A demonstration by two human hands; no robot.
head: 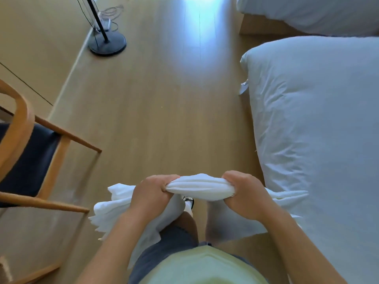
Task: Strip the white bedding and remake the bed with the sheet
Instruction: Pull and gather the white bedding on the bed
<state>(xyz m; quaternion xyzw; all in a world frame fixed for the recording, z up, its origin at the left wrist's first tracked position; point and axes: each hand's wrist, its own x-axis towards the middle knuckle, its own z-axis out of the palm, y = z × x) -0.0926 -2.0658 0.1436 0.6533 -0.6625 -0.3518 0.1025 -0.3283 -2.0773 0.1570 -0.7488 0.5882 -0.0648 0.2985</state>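
**Bunched sheet held between both hands, beside the bed**

Lower centre of frame: white sheet (198, 187) gathered into a tight pleated bundle, stretched level between the two hands. Left hand (152, 193) grips one end, fingers curled round the cloth. Right hand (246, 194) grips the other end the same way. Hands apart, bundle spanning the gap.

Loose folds hang past each fist: a ragged fan toward lower left, a flatter tail toward the right, reaching toward the bed's edge.

Right side of frame: bed (320, 124) in rumpled white bedding, a small tag or corner poking out at its upper left edge. Second bed (307, 11) at upper right.

Left edge: wooden armchair (24, 124) with dark seat. Upper left: floor lamp base (107, 44), black, round, cables behind it. Wooden floor (155, 95) down the middle, bright glare at top.
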